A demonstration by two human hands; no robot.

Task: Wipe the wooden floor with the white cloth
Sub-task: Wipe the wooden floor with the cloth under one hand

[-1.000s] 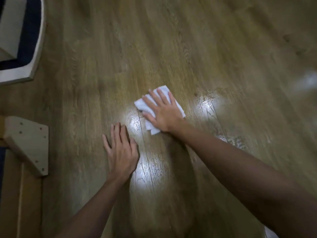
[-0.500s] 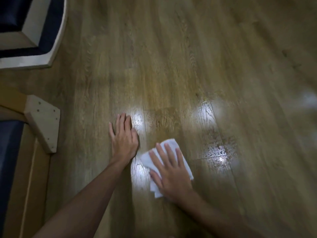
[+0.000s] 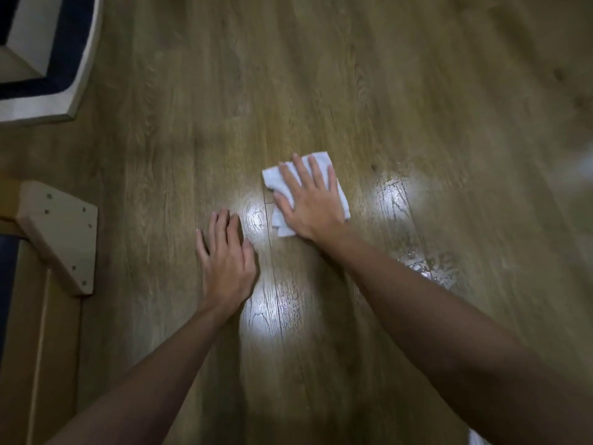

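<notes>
white cloth (image 3: 321, 162) slid forward, crumpled, under right hand (image 3: 309, 203)

The wooden floor (image 3: 353, 91) is olive-brown with darker streaked grain and pale glossy glare patches at mid-frame. The cloth (image 3: 321, 162) at centre is plain white. At upper left, a rug (image 3: 64, 75), or perhaps a mat, shows navy and cream bands. At left, a furniture bracket (image 3: 61, 232) is beige, dotted with small dark screw holes.
</notes>
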